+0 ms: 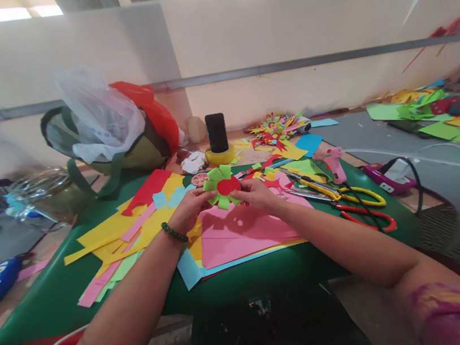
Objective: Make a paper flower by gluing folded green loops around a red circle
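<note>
A green paper flower (219,177) with several cut petals is held up over the middle of the table. My left hand (194,207) pinches its left edge. My right hand (255,194) has its fingers closed on a red paper circle (228,186), which overlaps the flower's right side; whether the two are stuck together I cannot tell. Beneath my hands lie pink paper sheets (242,233). Yellow paper pieces (107,241) and strips spread to the left. Two pairs of scissors, one with yellow handles (364,195) and one with red handles (374,221), rest to the right.
A pink glue gun (333,165) stands behind the scissors, its cord running forward. A black phone (216,132) leans upright by a yellow tape roll (221,156). A bag (124,153) with plastic bags is at back left. A purple power strip (391,177) lies at right.
</note>
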Action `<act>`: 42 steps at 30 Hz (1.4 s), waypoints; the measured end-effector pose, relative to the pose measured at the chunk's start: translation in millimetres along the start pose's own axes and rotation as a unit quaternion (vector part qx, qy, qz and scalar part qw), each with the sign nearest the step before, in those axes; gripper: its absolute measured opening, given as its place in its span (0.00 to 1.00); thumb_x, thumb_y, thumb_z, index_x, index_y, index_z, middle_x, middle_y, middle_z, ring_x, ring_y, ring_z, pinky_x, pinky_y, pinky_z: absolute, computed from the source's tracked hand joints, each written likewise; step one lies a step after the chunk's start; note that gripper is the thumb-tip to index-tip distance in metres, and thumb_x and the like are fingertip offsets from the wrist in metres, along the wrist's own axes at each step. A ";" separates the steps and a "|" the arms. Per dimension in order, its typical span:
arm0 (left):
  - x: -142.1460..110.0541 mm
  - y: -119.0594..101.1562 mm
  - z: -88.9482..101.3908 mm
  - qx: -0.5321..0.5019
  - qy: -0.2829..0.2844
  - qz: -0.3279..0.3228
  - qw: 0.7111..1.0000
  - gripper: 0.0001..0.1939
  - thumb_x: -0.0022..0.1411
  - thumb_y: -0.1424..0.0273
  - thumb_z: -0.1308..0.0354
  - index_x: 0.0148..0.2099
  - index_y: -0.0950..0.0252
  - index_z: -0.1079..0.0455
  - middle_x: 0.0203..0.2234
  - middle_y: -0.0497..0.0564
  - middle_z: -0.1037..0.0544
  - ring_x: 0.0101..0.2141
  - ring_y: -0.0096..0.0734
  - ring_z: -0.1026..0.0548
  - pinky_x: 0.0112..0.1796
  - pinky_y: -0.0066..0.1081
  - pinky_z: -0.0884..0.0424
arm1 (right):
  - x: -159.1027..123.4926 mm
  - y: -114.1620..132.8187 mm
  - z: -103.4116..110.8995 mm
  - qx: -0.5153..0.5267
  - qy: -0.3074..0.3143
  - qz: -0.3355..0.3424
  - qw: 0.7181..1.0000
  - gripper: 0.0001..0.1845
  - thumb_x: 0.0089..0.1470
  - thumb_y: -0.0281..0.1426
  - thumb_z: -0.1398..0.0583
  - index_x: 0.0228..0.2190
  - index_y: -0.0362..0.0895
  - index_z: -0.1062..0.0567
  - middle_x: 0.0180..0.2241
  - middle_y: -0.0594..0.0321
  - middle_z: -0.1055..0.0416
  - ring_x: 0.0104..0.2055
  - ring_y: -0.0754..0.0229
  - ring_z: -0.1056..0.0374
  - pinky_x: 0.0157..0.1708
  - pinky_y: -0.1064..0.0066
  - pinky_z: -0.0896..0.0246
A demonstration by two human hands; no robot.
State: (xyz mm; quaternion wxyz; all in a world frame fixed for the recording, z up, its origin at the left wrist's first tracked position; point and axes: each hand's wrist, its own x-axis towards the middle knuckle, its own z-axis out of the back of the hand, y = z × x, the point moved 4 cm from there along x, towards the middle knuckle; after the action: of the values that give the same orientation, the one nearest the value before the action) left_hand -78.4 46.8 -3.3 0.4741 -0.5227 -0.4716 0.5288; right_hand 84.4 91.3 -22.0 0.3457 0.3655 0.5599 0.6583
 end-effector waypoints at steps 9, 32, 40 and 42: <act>-0.9 -1.8 -1.0 -0.022 -0.004 0.002 1.000 0.19 0.36 0.63 0.28 0.31 0.68 0.23 0.24 0.49 0.22 0.27 0.28 0.27 0.31 0.28 0.32 | -3.6 4.4 -5.6 -0.046 0.045 0.022 0.998 0.16 0.46 0.43 0.38 0.27 0.42 0.28 0.22 0.68 0.35 0.23 0.67 0.40 0.23 0.75 0.46; -6.7 -2.9 -13.1 0.338 0.099 -0.096 0.931 0.21 0.46 0.65 0.40 0.44 0.66 0.27 0.35 0.52 0.21 0.37 0.41 0.25 0.37 0.35 0.28 | -128.5 91.5 51.0 -0.357 -0.152 0.334 0.859 0.12 0.60 0.35 0.43 0.27 0.44 0.26 0.22 0.65 0.27 0.20 0.68 0.37 0.22 0.76 0.43; -1.3 -5.8 4.0 0.431 0.008 -0.160 0.888 0.31 0.51 0.56 0.42 0.56 0.65 0.30 0.47 0.58 0.24 0.45 0.46 0.27 0.47 0.41 0.31 | -188.8 56.4 115.0 -0.443 -0.267 0.135 0.845 0.14 0.57 0.42 0.43 0.26 0.48 0.24 0.21 0.63 0.25 0.21 0.60 0.31 0.21 0.72 0.38; -1.8 -1.9 1.9 0.427 0.028 -0.136 0.894 0.36 0.48 0.54 0.39 0.57 0.65 0.31 0.47 0.59 0.25 0.44 0.46 0.26 0.45 0.41 0.30 | -198.6 54.6 116.4 -0.433 -0.265 0.121 0.853 0.14 0.57 0.42 0.43 0.27 0.48 0.24 0.21 0.64 0.25 0.20 0.60 0.31 0.21 0.71 0.38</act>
State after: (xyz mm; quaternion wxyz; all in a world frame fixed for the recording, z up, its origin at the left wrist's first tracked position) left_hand -80.3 45.1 -1.1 0.7317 -0.2156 -0.2535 0.5948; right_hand 281.0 -31.4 25.7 0.5221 0.4045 0.0568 0.7487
